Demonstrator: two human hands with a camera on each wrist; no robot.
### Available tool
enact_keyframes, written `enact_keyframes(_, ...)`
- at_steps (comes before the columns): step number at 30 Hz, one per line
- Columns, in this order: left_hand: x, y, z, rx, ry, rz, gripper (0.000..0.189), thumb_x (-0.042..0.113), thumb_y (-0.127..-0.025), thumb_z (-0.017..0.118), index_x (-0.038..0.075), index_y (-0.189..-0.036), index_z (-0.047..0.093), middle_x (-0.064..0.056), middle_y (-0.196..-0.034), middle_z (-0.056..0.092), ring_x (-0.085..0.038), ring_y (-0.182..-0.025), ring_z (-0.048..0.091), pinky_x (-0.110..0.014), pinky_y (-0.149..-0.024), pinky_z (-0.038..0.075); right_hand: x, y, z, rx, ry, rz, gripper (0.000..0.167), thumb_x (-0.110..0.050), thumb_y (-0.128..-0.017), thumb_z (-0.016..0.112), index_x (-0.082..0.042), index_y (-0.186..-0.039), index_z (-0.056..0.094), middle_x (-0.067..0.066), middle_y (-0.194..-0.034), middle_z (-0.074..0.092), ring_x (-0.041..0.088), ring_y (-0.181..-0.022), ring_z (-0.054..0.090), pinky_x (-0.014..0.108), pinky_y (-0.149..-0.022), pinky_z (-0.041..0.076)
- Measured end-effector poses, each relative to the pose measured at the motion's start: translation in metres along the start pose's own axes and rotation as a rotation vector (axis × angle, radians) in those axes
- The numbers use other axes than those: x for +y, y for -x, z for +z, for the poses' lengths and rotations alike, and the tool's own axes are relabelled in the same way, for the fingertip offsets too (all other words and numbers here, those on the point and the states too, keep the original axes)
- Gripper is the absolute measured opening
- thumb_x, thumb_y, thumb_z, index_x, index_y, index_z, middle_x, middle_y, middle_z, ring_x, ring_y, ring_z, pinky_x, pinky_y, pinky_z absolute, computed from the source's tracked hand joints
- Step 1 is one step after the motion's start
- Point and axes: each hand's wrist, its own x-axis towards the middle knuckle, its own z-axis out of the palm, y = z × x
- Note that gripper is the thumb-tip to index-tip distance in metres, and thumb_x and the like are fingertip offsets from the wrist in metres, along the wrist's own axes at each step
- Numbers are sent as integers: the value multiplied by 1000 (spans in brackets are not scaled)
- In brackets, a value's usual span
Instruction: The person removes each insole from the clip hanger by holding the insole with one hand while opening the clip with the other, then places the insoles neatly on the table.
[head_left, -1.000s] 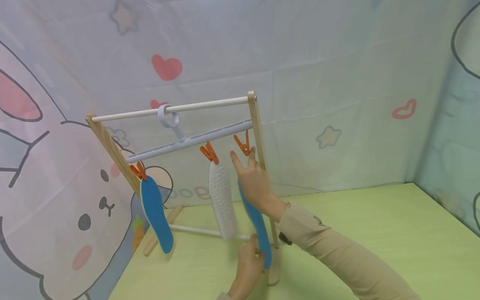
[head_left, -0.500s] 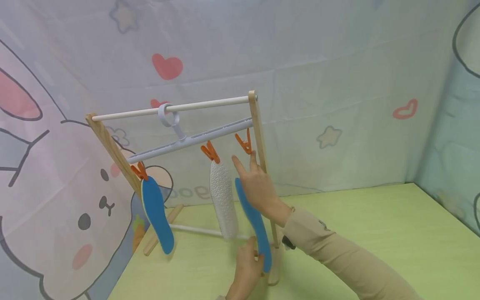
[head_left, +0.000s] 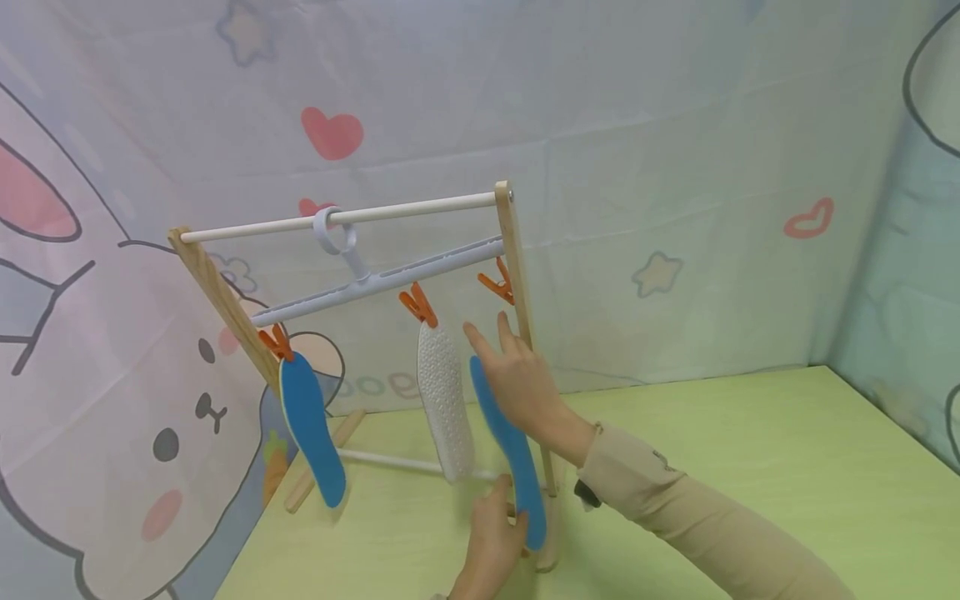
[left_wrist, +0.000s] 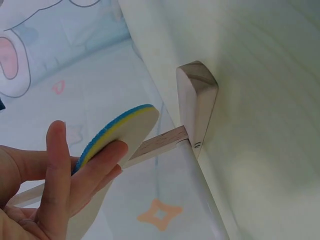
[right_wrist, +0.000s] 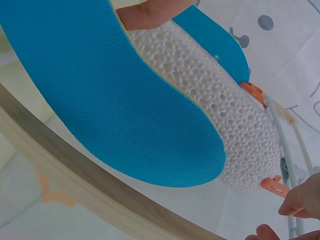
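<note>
My left hand (head_left: 491, 533) pinches a blue insole (head_left: 510, 442) near its lower end. That insole stands upright beside the rack's right post, and its pale underside with a yellow edge shows in the left wrist view. Just over its top end is my right hand (head_left: 525, 387), thumb and fingers extended, with no object between them. Above these fingertips an orange clothespin (head_left: 498, 287) hangs from the hanger (head_left: 367, 285), apart from the insole. To the left, a white bumpy insole (head_left: 444, 400) and another blue insole (head_left: 311, 425) hang from orange clothespins.
A wooden rack with a white top rod (head_left: 420, 208) bears the hanger. The rack's right foot (head_left: 550, 537) and lower white rod (head_left: 390, 460) are close to my left hand. The green table (head_left: 735, 467) extends right, with a printed cloth backdrop (head_left: 675, 167) behind.
The right hand has come down slightly, away from the right clothespin, which has swung towards the post. The insole's top end now shows, and the insole has shifted slightly downward in the left hand.
</note>
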Motion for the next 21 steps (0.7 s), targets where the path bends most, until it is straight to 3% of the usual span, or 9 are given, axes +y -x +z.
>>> enact_keyframes(5,2,1,-2,-10,3,-1,38,-11,-77,53,-8,-114,44,-25,-74,61,-16,-35,56,-17,-34,43,0,4,-4,41,-3,-20,47,0,-78,59,-12,-123,52,29,-116,55,26,-67,61,24,-42,46)
enact_keyframes(10,3,3,-5,-33,21,0,40,-11,-77,54,-11,-115,42,-28,-76,60,-18,-36,56,-18,-34,43,2,8,-7,73,-28,-48,44,-1,-78,60,-11,-120,55,24,-114,58,30,-80,64,29,-51,53)
enact_keyframes(16,4,5,-6,-56,36,-35,34,-11,-76,55,-6,-109,45,-24,-74,60,-17,-36,56,-20,-34,44,4,15,-11,100,-17,-64,43,-5,-77,62,-13,-119,56,19,-112,62,29,-85,65,22,-37,43)
enact_keyframes(21,7,7,-8,-76,44,-43,33,-10,-76,57,-6,-106,45,-23,-74,60,-18,-37,57,-20,-35,45,7,23,-16,109,-28,-68,45,-7,-75,65,-14,-119,56,17,-110,63,28,-85,64,25,-45,50)
